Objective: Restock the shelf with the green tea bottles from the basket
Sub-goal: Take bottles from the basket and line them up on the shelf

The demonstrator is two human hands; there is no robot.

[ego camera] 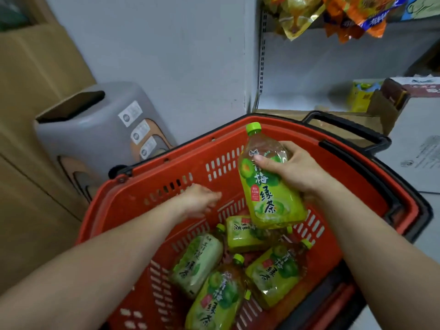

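Note:
A red plastic basket (152,186) with black handles fills the lower middle of the head view. Several green tea bottles (242,236) with green caps and green labels lie on their sides in its bottom. My right hand (295,170) grips one more green tea bottle (266,186) around its upper body, held upright and slightly tilted above the basket. My left hand (200,201) reaches into the basket over its far wall, blurred, fingers loosely apart and holding nothing. The shelf (333,101) stands behind the basket at the upper right.
A grey plastic stool (100,129) lies tipped left of the basket, with cardboard boxes (31,91) behind it. Snack bags (333,15) hang at the top right. On the lower shelf sit an open carton (392,98) and a yellow box (362,96).

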